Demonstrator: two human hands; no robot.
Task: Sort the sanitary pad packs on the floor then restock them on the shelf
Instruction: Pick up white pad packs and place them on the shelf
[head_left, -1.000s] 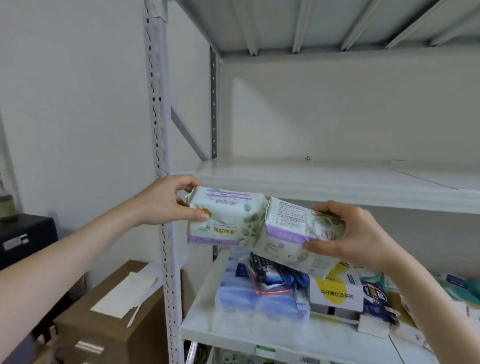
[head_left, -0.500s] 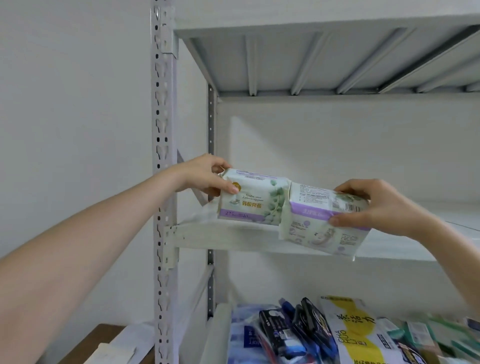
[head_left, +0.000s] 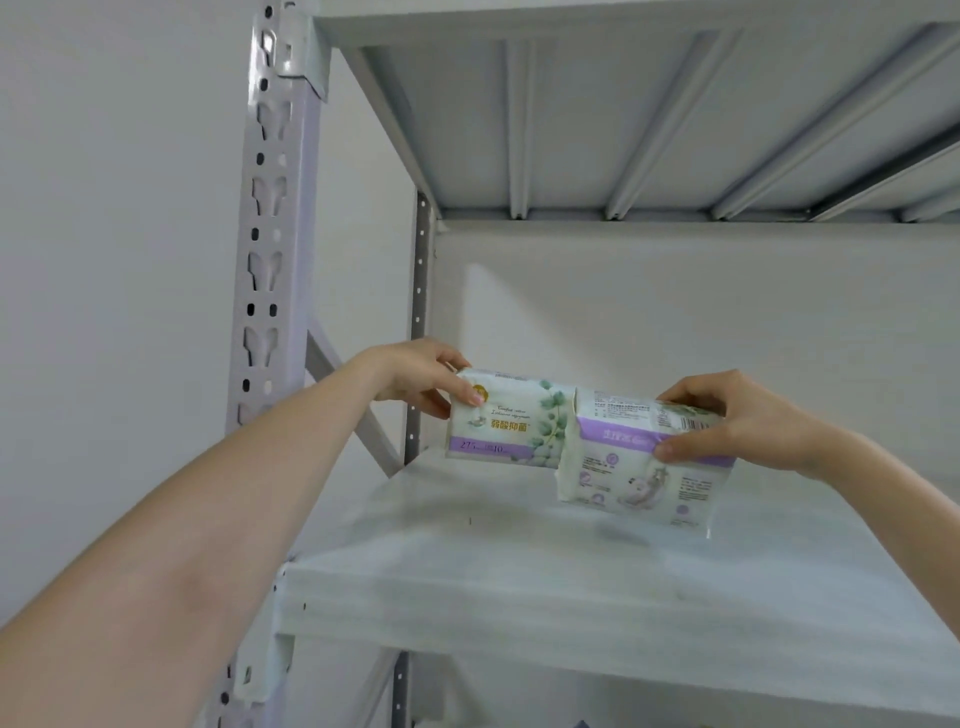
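Left sanitary pad pack (head_left: 506, 415), white with green leaves and a purple band, hangs above the white shelf board (head_left: 519, 582), pinched at its outer end by the left hand (head_left: 415, 376), thumb on the front and fingers curled behind. Its inner end touches the right sanitary pad pack (head_left: 639, 467), which is tilted with its printed back to the camera; the right hand (head_left: 737, 421) grips its outer end, thumb pressed on the purple stripe, fingers curled over the top. That pack's lower edge is close to the board; contact cannot be told. A grey slotted upright post (head_left: 270, 260) stands at the left, and the ribbed underside of the upper shelf (head_left: 623, 114) spans overhead
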